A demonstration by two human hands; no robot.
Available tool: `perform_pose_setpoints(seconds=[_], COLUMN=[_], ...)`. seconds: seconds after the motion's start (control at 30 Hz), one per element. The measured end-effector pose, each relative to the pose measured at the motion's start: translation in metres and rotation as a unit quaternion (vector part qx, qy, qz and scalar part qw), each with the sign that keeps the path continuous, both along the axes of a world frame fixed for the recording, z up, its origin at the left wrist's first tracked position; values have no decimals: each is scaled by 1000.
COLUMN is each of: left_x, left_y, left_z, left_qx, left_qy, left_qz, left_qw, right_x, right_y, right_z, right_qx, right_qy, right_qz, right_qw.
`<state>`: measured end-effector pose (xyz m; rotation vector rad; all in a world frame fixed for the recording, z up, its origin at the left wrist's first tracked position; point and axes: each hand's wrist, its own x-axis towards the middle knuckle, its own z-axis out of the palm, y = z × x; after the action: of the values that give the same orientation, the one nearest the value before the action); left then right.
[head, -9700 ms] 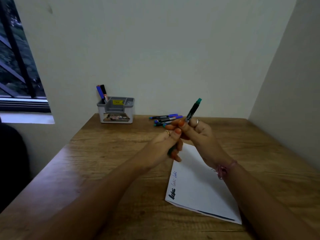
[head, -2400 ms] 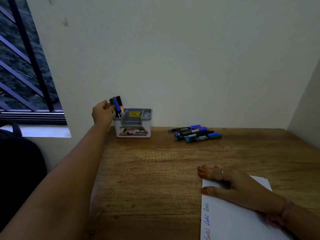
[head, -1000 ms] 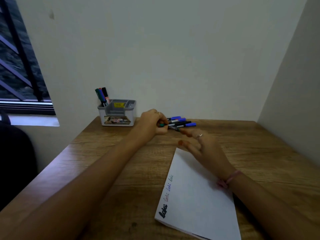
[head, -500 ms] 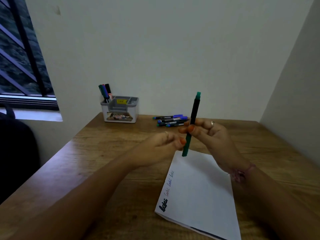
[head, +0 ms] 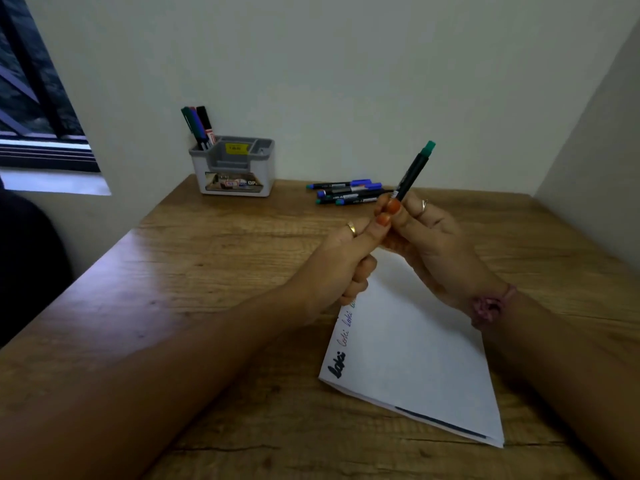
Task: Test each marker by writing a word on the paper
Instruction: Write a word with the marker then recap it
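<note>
Your right hand [head: 433, 244] pinches the green marker [head: 414, 173] by its lower barrel, between thumb and fingertips, above the far end of the paper [head: 415, 358]. The marker is tilted, with its green end up and leaning to the far right; its lower end is hidden inside the two hands. Your left hand [head: 343, 261] is curled into a fist just left of the right hand and touches it, with the thumb raised against the marker's lower barrel. What the left fingers enclose cannot be told from this view.

The paper lies on the wooden worktop [head: 207, 258] near you and right of centre, turned at an angle. Along its left edge runs a column of written words: one in heavy black at the near end, then lighter ones farther up, the farthest partly covered by your left hand.

A loose group of markers [head: 346, 192] with blue and green caps lies flat at the far edge of the worktop, just beyond your hands and apart from them. To the far left, a grey desk organizer [head: 233, 168] stands against the wall; three markers [head: 196, 124] stand upright in its left compartment. A window [head: 31, 91] occupies the left wall.
</note>
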<state>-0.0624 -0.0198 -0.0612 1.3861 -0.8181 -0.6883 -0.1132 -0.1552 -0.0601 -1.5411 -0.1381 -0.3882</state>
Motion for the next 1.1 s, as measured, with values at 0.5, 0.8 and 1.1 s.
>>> perform_pose_setpoints(seconds=[0.5, 0.8, 1.1], left_x=[58, 66, 63], left_y=[22, 18, 19], left_z=[0, -6, -5], left_qx=[384, 381, 365], left_qy=[-415, -458, -447], left_qz=[-84, -106, -122], left_qw=[821, 797, 808], right_x=[5, 12, 19], right_y=[-33, -25, -20], right_z=[-14, -15, -30], right_qx=[1, -132, -206], right_qy=[89, 87, 91], right_qz=[22, 81, 18], right_qw=[996, 984, 974])
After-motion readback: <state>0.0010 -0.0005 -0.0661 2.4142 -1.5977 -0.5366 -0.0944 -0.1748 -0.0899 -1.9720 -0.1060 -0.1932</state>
